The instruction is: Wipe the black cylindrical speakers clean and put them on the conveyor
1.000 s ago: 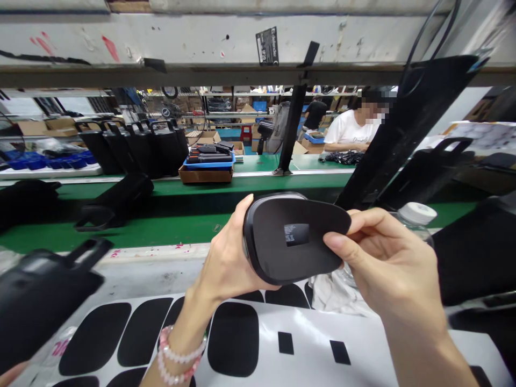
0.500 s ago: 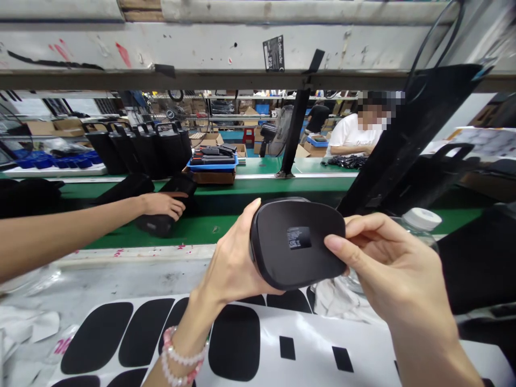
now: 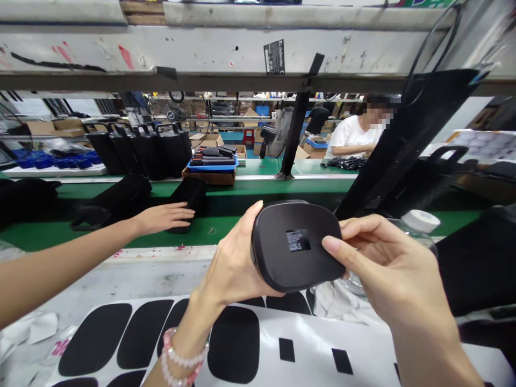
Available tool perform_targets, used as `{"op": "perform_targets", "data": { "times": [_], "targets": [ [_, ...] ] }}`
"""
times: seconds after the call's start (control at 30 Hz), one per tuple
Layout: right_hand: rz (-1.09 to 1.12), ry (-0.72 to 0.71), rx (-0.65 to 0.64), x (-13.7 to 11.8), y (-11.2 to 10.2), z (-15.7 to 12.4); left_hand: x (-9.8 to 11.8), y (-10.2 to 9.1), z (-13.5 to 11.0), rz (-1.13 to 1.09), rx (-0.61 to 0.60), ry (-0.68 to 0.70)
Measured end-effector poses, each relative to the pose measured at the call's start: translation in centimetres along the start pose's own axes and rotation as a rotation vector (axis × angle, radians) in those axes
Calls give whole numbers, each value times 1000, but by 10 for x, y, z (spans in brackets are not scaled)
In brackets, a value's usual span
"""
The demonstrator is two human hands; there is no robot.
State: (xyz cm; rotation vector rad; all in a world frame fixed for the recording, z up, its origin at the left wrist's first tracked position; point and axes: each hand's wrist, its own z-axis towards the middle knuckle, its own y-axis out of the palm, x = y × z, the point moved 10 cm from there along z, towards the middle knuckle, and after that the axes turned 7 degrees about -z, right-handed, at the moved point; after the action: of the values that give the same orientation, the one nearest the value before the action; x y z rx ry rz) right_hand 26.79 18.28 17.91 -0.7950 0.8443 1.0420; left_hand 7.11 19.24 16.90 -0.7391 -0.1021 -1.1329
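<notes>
My left hand is wrapped round a black device with a flat, rounded face tilted toward me. A small printed label sits near the middle of that face. My right hand grips the face's right edge, thumb on the front and fingers behind. I cannot tell whether a thin layer is pinched there. Below my hands lies a white sheet bearing large rounded black stickers and small black rectangles. A beaded bracelet circles my left wrist.
Another person's hand reaches from the left to a black case on the green belt. Behind stand several black handled units and a blue tray. A clear bottle stands right. A metal beam crosses overhead.
The other person's hand has opened flatter, and the black case by it now lies farther right. Another black case has also shifted on the belt. My hands keep nearly the same hold.
</notes>
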Motion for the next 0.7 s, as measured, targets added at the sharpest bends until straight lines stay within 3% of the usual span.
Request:
{"op": "perform_targets", "data": {
  "times": [0.23, 0.33, 0.43, 0.5, 0.57, 0.63, 0.7],
  "targets": [
    [-321, -50, 43, -8, -1, -7, 12, 3, 3, 39, -41, 104],
    [-681, -162, 84, -17, -6, -8, 20, 7, 2, 52, -43, 163],
    [-1135, -124, 127, -15, -24, -4, 24, 10, 1, 68, -59, 192],
    [-1286, -134, 228, -23, -35, -4, 21, 11, 1, 82, -67, 166],
    [-1241, -340, 225, -39, -18, -9, 15, 9, 0, 90, -51, 126],
    [-1123, -596, 31, -47, 23, -18, 9, 7, -1, 88, -28, 94],
    [-1070, -653, -172, -37, 56, -19, 4, 4, -2, 87, -9, 50]
  ]
}}
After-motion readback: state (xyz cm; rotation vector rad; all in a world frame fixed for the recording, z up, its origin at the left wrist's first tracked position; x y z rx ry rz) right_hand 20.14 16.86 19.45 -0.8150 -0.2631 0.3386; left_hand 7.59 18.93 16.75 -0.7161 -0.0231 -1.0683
